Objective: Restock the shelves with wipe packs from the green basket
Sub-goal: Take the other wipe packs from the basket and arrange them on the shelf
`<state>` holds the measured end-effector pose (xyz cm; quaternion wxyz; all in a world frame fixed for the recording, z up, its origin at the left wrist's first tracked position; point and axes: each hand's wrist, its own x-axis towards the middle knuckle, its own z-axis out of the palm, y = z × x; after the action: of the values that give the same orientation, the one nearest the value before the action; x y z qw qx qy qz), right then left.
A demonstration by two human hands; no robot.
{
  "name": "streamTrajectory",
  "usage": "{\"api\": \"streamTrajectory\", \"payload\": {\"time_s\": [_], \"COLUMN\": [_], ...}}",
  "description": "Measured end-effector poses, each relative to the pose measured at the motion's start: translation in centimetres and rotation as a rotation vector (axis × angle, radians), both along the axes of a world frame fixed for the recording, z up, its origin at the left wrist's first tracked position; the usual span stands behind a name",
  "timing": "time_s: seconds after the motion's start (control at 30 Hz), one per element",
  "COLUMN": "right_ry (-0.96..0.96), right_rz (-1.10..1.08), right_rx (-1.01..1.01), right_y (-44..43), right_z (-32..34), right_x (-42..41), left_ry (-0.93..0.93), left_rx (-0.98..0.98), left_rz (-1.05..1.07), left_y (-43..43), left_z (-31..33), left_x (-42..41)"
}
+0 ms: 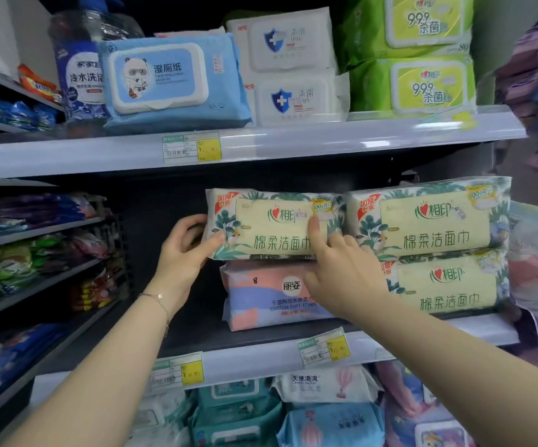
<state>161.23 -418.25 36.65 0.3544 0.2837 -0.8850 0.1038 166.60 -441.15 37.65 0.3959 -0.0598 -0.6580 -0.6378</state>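
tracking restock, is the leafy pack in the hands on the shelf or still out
On: leafy pack rests atop pink pack; left hand grips it, right hand touches.
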Motion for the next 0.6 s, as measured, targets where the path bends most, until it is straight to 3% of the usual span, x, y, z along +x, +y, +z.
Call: {"api": "streamTrajectory", "payload": {"time_s": [0.13, 0.3, 0.6], "right_ry": [0.082, 0.299, 0.304], "right_rz": [0.014, 0.021, 0.134], "right_rx": [0.067, -0.062, -0.063], "right_y": [-0.7, -0.9, -2.3], "right_z": [-0.2, -1.0, -0.8], "right_x": [-0.1, -1.3, -2.9], "left_ry": [-0.075, -0.106, -0.193], "left_rx": [-0.065, -0.166, -0.144], "left_rz": [-0.012, 0.009, 0.073], "left_y": [-0.3, -0.2, -0.5], "left_z": [-1.8, -2.5, -2.9], "left_x": [0.5, 0.3, -2.0]}}
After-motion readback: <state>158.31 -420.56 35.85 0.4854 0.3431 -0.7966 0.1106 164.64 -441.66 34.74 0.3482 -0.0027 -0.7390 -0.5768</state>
